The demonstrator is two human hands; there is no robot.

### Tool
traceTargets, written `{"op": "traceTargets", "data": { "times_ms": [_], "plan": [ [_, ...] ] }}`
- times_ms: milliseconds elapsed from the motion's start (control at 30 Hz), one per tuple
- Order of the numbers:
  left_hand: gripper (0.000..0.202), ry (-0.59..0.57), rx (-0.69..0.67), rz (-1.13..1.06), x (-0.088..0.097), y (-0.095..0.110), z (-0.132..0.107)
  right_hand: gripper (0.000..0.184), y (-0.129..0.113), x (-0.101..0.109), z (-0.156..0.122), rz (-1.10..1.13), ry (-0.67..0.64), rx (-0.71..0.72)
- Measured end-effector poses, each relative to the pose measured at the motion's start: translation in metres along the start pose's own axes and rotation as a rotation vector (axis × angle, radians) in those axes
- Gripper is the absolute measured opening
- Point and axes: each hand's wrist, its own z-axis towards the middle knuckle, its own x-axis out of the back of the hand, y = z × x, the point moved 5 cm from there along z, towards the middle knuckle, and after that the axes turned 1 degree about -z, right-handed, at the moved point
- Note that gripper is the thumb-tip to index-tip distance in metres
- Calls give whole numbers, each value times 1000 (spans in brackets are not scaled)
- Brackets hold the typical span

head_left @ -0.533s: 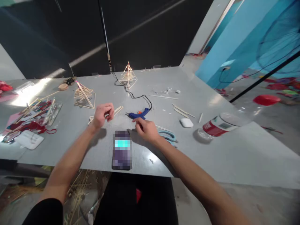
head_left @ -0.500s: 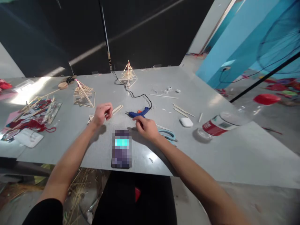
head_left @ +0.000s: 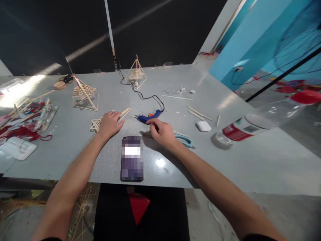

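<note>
My left hand lies on the grey table with its fingers stretched flat, covering part of a small flat frame of wooden sticks; a pair of loose sticks lies just past its fingertips. My right hand is curled, thumb and fingertips closed on the handle of a blue glue gun that lies on the table with its black cord running back. A phone lies between my forearms near the front edge.
Teal-handled scissors lie under my right wrist. A white case and a toppled plastic bottle lie to the right. Two stick pyramids stand farther back. Craft scraps crowd the left.
My left hand came down from a raised, curled pose and now lies flat on the stick frame. My right hand slid forward to the glue gun's handle. The view tilted slightly.
</note>
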Motion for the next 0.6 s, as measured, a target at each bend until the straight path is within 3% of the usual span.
{"op": "traceTargets", "data": {
  "times_ms": [133, 233, 400, 600],
  "plan": [
    [37, -50, -28, 17, -18, -4, 5, 28, 0, 0, -2, -14, 3, -10],
    [33, -145, 65, 62, -22, -7, 8, 28, -3, 2, -4, -20, 19, 9],
    [30, -222, 69, 103, -9, -3, 8, 25, -7, 3, -6, -14, 28, 54],
    [26, -257, -24, -27, 6, -4, 4, 26, -6, 3, -5, -25, 30, 81]
  ]
}}
